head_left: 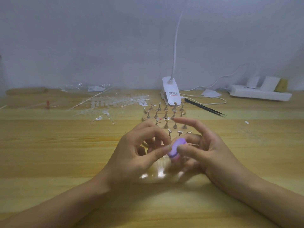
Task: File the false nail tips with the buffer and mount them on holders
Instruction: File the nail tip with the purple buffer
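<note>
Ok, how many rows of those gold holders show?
4 rows of holders, stepping from the lamp clip toward the person; the left hand and the right hand, gripping the buffer, may hide more.

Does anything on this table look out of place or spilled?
Yes. Clear nail tip strips lie scattered in a loose heap left of the holders, and one small white piece lies alone far to their right.

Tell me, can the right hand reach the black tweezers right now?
Probably yes: the tweezers lie uncovered beyond the right hand, nothing between them, though that hand holds the purple buffer.
</note>
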